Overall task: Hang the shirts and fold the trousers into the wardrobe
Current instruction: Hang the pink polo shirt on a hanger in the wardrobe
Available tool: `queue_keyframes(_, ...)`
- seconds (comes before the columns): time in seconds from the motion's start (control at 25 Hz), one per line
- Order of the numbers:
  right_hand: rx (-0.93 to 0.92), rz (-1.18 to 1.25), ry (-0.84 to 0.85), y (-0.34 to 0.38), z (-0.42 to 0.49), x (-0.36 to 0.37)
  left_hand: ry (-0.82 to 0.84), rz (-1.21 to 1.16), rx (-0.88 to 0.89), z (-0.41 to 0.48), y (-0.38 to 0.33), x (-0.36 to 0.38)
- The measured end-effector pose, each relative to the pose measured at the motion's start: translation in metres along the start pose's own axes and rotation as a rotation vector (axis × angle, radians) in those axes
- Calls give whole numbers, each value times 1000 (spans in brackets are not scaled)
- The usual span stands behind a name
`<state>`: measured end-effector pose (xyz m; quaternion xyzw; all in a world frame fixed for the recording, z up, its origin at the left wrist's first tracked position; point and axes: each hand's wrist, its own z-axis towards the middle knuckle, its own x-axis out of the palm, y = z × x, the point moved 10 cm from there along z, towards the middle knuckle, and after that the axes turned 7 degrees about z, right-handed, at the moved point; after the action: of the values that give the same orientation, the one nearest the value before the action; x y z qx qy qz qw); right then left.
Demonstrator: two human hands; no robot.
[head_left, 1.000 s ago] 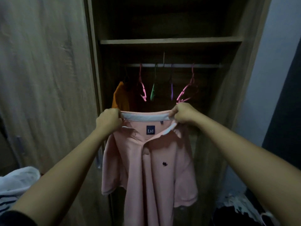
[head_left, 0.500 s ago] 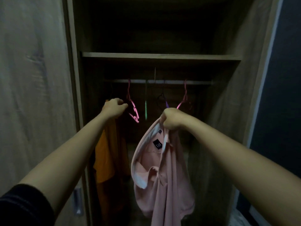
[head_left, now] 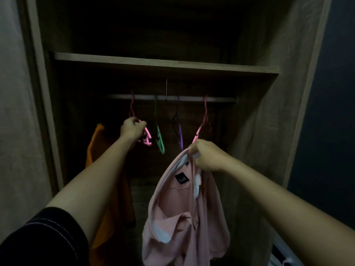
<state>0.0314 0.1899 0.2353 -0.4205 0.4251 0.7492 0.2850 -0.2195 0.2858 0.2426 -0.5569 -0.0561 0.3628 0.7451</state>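
Loosely bunched pink polo shirt [head_left: 184, 217], dark collar label

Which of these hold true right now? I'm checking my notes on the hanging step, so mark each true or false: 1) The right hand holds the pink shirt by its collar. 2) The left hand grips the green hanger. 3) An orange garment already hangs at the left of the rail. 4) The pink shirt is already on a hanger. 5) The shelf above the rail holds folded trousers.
1) True: the right hand bunches the pink shirt at the collar.
2) False: the left hand grips the pink hanger; the green hanger hangs untouched.
3) True: the orange garment hangs at the left end of the rail.
4) False: it hangs from the hand alone.
5) False: nothing shows on the shelf.
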Motion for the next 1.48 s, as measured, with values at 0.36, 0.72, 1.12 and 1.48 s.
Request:
queue_keyframes(0.36, -15, 31, 5, -10, -3, 18, -35, 66, 157, -73, -24, -25)
queue_keyframes(0.72, -103, 6, 38, -15, -26, 65, -309, 424, 80, -264, 27, -89)
queue_keyframes(1.12, -185, -45, 80, -24, -62, 97, -483, 672, 93, -387, 58, -194)
queue_keyframes(1.48, -317, 17, 106, -3, -101, 69, -296, 647, 372, -423, 71, -183)
